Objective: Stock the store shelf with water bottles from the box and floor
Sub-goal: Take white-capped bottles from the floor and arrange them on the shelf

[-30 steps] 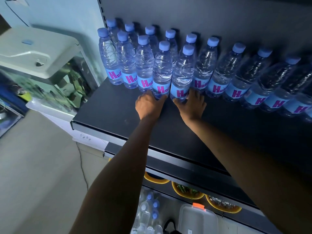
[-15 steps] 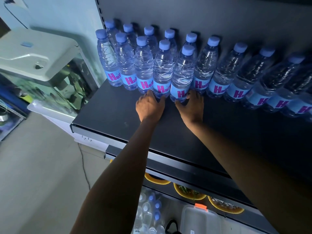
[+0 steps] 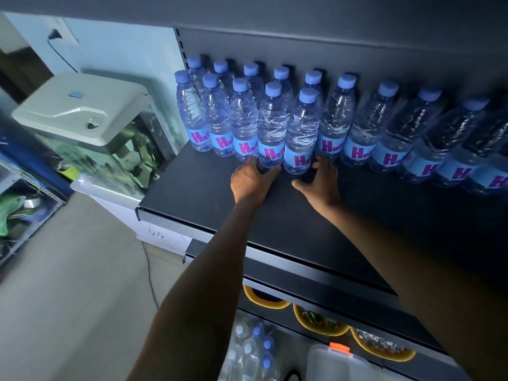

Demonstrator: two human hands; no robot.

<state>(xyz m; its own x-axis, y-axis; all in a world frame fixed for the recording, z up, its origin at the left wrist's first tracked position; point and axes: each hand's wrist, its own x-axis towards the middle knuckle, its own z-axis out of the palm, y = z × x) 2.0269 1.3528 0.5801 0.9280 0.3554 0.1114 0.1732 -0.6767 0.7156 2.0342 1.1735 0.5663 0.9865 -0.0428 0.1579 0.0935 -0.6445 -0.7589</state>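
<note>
With left hand (image 3: 253, 180) curled round the foot of the fourth front-row bottle (image 3: 272, 127) and right hand (image 3: 321, 182) cupping the fifth front-row bottle (image 3: 301, 133), thumb splayed in front and fingers at its far side, push low at the bases, not the shoulders, to avoid tipping. Seat both upright on the black shelf (image 3: 192, 193), snug against the back row (image 3: 280, 75), labels forward. Release gently. Next, probably, reach for the loose bottles (image 3: 253, 350) below.

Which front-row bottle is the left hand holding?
The fourth front-row bottle from the left: left hand grips its base; the right hand holds the fifth bottle.
</note>
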